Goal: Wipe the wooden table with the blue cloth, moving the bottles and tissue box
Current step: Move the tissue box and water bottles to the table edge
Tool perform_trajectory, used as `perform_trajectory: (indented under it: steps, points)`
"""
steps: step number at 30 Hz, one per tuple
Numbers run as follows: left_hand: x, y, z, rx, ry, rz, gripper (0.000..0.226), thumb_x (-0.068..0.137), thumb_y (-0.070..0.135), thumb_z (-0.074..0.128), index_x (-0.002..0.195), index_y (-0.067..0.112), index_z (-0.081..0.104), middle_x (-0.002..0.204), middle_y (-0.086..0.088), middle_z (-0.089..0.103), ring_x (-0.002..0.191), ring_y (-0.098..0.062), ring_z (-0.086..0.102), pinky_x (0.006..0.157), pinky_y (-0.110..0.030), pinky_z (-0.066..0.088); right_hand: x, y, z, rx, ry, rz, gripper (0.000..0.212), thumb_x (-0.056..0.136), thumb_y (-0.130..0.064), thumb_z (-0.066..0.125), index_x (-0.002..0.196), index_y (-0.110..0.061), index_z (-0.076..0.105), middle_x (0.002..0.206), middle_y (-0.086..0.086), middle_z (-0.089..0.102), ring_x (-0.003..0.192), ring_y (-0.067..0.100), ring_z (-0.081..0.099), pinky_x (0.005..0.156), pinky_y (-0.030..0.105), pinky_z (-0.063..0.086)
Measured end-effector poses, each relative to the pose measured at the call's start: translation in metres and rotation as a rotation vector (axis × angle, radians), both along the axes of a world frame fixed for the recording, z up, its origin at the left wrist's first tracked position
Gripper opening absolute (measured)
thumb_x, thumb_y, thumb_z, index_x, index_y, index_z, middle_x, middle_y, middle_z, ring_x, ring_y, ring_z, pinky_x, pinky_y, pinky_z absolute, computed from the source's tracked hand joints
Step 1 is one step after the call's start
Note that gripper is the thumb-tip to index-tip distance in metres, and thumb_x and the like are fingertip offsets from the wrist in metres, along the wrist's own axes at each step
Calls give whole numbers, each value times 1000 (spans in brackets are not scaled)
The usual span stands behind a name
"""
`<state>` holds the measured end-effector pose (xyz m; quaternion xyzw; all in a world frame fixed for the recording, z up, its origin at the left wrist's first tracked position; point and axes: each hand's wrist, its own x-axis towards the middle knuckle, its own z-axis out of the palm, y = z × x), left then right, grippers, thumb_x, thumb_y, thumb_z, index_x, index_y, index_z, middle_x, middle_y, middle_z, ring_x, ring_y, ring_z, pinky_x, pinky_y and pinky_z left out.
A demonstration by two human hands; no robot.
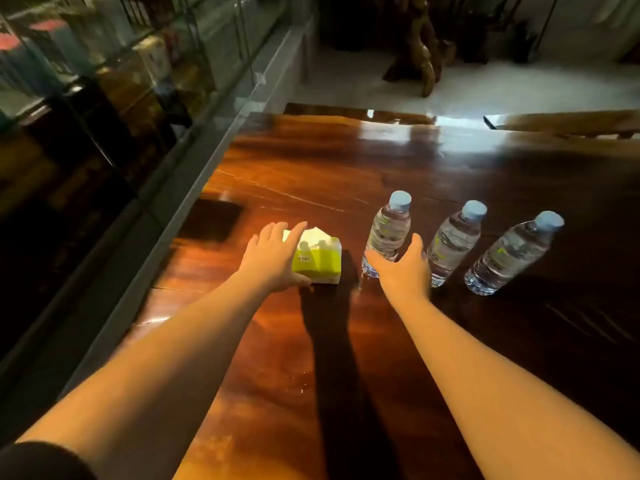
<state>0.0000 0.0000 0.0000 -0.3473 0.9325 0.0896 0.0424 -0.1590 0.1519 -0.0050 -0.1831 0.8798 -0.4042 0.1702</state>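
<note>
A yellow-green and white tissue box (320, 259) sits on the glossy wooden table (346, 168). My left hand (273, 258) is spread over its left side, fingers apart, thumb at the box's near corner. Three clear water bottles with pale blue caps stand in a row to the right: the left bottle (389, 230), the middle one (455, 242) and the right one (512, 252). My right hand (403, 268) is open just in front of the left bottle, fingers reaching around its base. No blue cloth is in view.
A glass display case (104, 98) with a grey ledge runs along the table's left edge. A dark square mat (211, 220) lies near that edge. A carved wooden root sculpture (422, 46) stands on the white floor beyond the table. A wooden bench (568, 121) is at far right.
</note>
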Motion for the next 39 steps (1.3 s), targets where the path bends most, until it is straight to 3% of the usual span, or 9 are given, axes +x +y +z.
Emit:
perform_trajectory:
  steps: [3,6,9,14,17,22,26,31,39]
  points:
    - [-18,-18,-14,10,-107,-41,120,63,61,77,151,33,0,161,-12,12,148,-34,8,117,-55,20,-13,-14,-17,-38,-30,-52,107,66,-53,77,149,-18,20,145,11,43,128,31,46,99,46,43]
    - [-32,-30,-28,13,-186,-114,125,61,63,77,150,36,-7,162,-9,8,149,-32,4,117,-58,15,-20,-20,-31,-125,-52,-41,94,63,-52,78,140,-22,34,132,3,54,114,24,56,93,44,49]
    - [-35,-34,-43,-6,-225,-179,126,60,58,79,149,36,-7,157,-4,22,146,-30,17,114,-59,20,-26,-23,-41,-155,-12,-45,76,67,-48,77,129,-22,42,121,1,60,104,22,60,82,35,47]
    - [-38,-37,-60,-120,-252,-245,116,62,50,79,147,34,3,142,-9,37,134,-31,33,109,-53,25,-30,-26,-50,-170,24,-45,66,74,-42,76,125,-18,40,109,0,61,91,20,58,74,31,41]
    - [-46,-45,-63,-115,-262,-251,117,60,51,79,146,34,2,137,-13,39,127,-33,42,111,-52,25,-32,-26,-53,-186,56,-41,62,74,-41,76,120,-19,41,101,-4,59,86,20,57,72,32,41]
    - [-47,-48,-65,-95,-265,-167,123,61,59,75,150,31,-5,140,-11,42,124,-32,44,100,-46,36,-34,-26,-55,-203,96,-28,56,72,-40,77,112,-21,42,98,-5,58,83,19,55,72,32,40]
    - [-10,-46,-53,-52,-163,-55,115,59,58,72,148,35,3,130,-10,50,119,-33,45,98,-47,36,-26,-27,-51,-163,131,-12,62,70,-42,77,117,-15,45,98,-1,56,85,21,52,73,34,42]
    - [96,-23,-33,59,15,228,114,57,56,71,149,34,6,126,-14,49,117,-37,47,97,-44,38,22,-50,-43,-151,100,121,58,68,-47,77,111,-15,53,89,-2,57,79,21,56,70,30,41]
    - [275,43,-22,22,33,765,113,59,55,70,146,37,1,129,-9,50,111,-27,52,86,-39,46,163,-113,-21,-208,-8,447,56,70,-45,76,114,-15,60,100,6,68,87,23,62,74,27,43]
